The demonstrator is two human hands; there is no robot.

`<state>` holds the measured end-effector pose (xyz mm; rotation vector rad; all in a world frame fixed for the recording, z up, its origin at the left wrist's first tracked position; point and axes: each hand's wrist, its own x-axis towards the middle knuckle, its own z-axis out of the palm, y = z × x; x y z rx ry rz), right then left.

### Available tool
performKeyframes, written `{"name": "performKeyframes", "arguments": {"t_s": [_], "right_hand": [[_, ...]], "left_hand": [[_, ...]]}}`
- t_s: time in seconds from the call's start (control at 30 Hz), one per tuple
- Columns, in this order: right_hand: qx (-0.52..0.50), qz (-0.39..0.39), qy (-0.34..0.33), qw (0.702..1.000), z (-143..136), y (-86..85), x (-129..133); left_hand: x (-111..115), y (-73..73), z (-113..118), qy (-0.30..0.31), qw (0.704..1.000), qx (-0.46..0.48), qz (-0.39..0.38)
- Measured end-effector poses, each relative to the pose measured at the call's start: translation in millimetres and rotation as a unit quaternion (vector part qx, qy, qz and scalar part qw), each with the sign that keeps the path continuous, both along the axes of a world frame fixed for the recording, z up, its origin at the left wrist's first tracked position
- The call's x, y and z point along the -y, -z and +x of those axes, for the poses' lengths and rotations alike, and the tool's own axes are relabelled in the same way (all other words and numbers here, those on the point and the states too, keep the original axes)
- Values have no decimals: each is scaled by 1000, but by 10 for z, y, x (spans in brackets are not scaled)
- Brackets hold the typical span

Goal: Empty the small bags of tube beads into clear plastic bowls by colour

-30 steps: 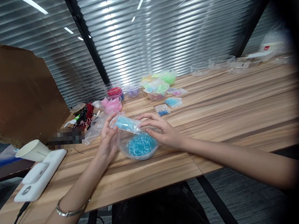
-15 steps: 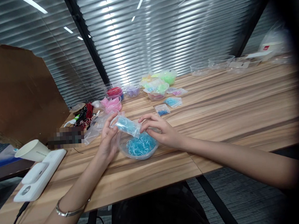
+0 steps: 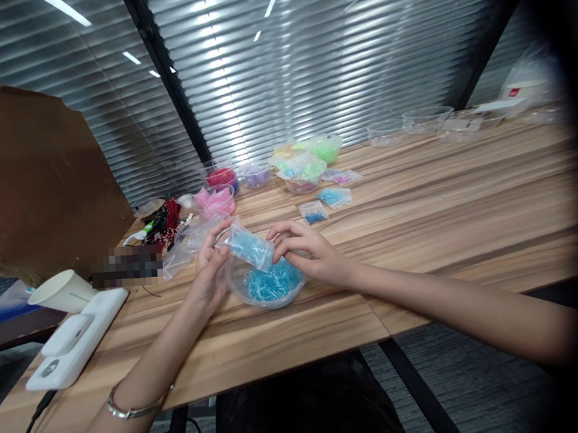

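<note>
A clear plastic bag [image 3: 249, 245] with light blue pieces inside is held tilted between both hands. My left hand [image 3: 212, 267] pinches its left end, thumb in front. At the bag's right end, the fingertips of my right hand [image 3: 315, 254] are closed on the edge. Just below is a clear round bowl [image 3: 267, 304] on the table, holding a heap of small blue tube-like pieces [image 3: 273, 281]. The bag hides part of the bowl's far rim.
Two small bags, one dark blue [image 3: 313, 212] and one light blue [image 3: 335, 197], lie beyond my right hand. Bowls with pink [image 3: 218, 201], red and green contents stand farther back. A power strip [image 3: 78, 340] and a tipped paper cup [image 3: 64, 291] are at left.
The bag has tilted slightly, its face turning more toward me and its right end dropping a little. Both hands stay in nearly the same place.
</note>
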<state>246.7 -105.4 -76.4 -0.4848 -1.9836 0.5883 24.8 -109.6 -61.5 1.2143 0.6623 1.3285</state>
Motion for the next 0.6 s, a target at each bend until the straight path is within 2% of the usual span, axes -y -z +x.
{"name": "performKeyframes", "arguments": {"t_s": [0.37, 0.6], "right_hand": [[-21, -7, -33, 999, -12, 32, -21], [-11, -3, -44, 999, -8, 37, -52]], "left_hand": [[24, 21, 7, 33, 999, -13, 15], [2, 22, -2, 53, 995, -58, 62]]}}
